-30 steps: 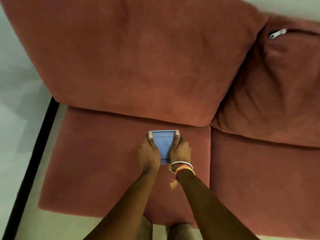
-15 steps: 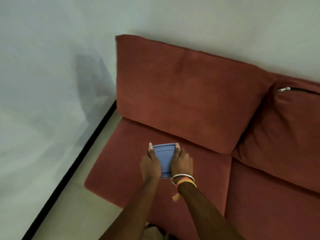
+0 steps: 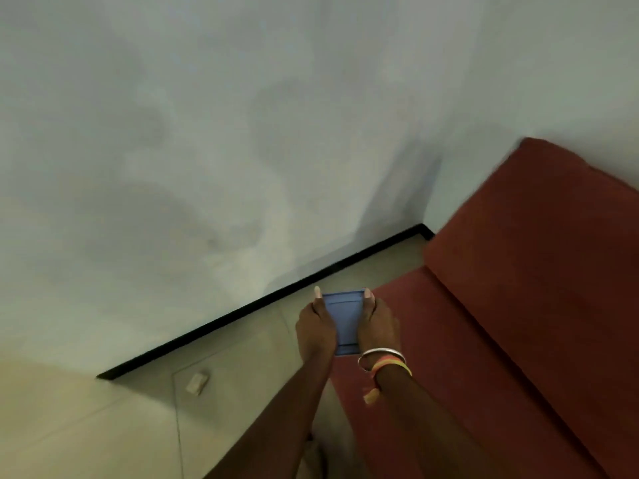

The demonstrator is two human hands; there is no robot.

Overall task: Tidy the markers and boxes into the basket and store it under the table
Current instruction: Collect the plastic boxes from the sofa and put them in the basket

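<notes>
Holding the blue container (image 3: 345,316) between both hands, you have it wholly inside the grip. Your left hand (image 3: 316,328) wraps its left long edge and your right hand (image 3: 377,323) wraps its right one, with a fingertip showing at each far corner. From the head view, the only one, its long axis runs straight away from you, from the wrists out to those fingertips. Neither hand is nearer, so they share the load evenly. I cannot tell whether it is the basket or one of the boxes, and nothing shows inside it. Both forearms reach forward side by side, almost parallel, and the right wrist carries bangles (image 3: 382,356). Under and to the right of the grip lies the red sofa seat (image 3: 449,357). Under and to the left is the pale floor (image 3: 242,357), with a black skirting line (image 3: 262,302) just beyond the grip and a small pale scrap (image 3: 197,383) well off to the left. No table or markers are in view, so the next move looks like a carry. Keep the container level and both sides pressed.
</notes>
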